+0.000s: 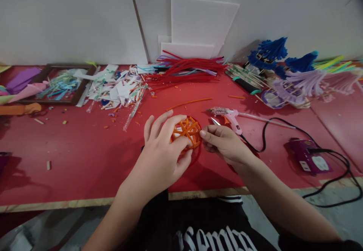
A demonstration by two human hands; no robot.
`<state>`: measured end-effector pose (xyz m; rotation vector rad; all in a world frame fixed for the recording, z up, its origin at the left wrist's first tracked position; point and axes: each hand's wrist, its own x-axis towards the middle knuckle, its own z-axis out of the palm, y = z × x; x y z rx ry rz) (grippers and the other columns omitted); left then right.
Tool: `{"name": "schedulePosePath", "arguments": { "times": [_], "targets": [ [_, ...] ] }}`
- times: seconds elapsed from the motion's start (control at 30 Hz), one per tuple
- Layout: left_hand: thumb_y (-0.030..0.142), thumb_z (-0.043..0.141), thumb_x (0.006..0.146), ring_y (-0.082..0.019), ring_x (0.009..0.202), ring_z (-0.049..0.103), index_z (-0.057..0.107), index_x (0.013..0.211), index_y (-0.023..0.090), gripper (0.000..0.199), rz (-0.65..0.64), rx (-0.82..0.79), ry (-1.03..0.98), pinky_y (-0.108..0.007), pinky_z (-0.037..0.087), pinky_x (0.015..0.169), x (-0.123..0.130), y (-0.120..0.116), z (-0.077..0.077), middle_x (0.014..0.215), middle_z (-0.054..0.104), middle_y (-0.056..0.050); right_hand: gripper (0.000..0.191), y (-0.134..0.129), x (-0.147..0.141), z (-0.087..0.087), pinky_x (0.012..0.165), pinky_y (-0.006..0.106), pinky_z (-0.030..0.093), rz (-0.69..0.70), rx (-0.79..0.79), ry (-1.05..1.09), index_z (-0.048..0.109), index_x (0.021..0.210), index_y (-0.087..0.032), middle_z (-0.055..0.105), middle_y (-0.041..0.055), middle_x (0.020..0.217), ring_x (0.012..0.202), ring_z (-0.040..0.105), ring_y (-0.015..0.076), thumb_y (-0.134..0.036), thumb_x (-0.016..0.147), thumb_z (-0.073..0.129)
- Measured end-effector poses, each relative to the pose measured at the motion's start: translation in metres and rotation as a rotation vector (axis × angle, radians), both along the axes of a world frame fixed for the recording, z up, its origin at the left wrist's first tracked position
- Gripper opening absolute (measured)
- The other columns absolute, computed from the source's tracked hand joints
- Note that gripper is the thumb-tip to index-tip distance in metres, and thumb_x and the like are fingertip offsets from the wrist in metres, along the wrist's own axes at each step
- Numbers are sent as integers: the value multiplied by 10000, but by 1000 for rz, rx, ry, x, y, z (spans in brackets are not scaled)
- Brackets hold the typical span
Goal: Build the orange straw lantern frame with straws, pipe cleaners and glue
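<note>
My left hand [167, 145] curves over a rounded openwork piece [188, 130] made of crossing orange pipe cleaners, its thumb and fingers gripping the sides. White shows through the gaps. At the right edge of this piece, my right hand [218, 141] is closed in a pinch; whatever sits between those fingertips is hidden. A pointed metal blade [215, 121] sticks out just beyond the right hand, and I cannot tell whether the hand holds it. Behind lies a pink glue gun [227, 116] with a clear glue stick in its back. A loose orange pipe cleaner [189, 103] rests farther back.
Red pipe cleaners [190, 69] are heaped against the wall. Scraps [119, 88] and a brown frame [51, 101] lie at left. Blue [272, 50] and lilac [300, 81] fringed pieces stand at right. A purple power box [309, 156] with black cords sits near the front edge.
</note>
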<state>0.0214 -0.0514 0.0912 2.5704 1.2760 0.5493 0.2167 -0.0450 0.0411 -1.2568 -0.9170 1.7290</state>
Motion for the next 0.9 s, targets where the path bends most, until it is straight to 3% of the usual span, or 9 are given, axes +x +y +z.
{"name": "schedulePosePath", "arguments": {
  "times": [0.17, 0.4, 0.7, 0.9],
  "targets": [
    [219, 542, 886, -353, 1362, 360, 698, 867, 225, 157, -7, 8, 3, -647, 216, 1119, -1, 0, 0, 1374, 501, -97, 470, -1, 1, 1, 414, 191, 176, -2, -127, 108, 508, 599, -177, 386, -90, 459, 430, 273, 34, -509, 598, 841],
    [215, 541, 901, -357, 1370, 343, 695, 883, 221, 155, -24, 2, 20, -651, 236, 1107, -4, 3, 2, 1390, 478, -102, 419, 1, 1, -3, 377, 175, 128, 71, -187, 248, 521, 643, -176, 364, -106, 464, 400, 217, 24, -437, 618, 847],
    [208, 527, 907, -362, 1367, 336, 696, 871, 206, 172, -37, -4, 23, -643, 241, 1113, -6, 4, 3, 1389, 470, -109, 475, 1, 0, -5, 349, 163, 127, 83, -208, 241, 481, 611, -171, 392, -110, 480, 361, 197, -3, -473, 614, 848],
    [207, 524, 907, -353, 1370, 330, 698, 871, 210, 177, -52, -30, 9, -639, 240, 1120, -3, 3, 4, 1389, 470, -102, 474, -1, -3, -1, 338, 163, 113, 62, -213, 210, 503, 628, -186, 337, -130, 383, 334, 180, 9, -507, 591, 849]
  ]
}}
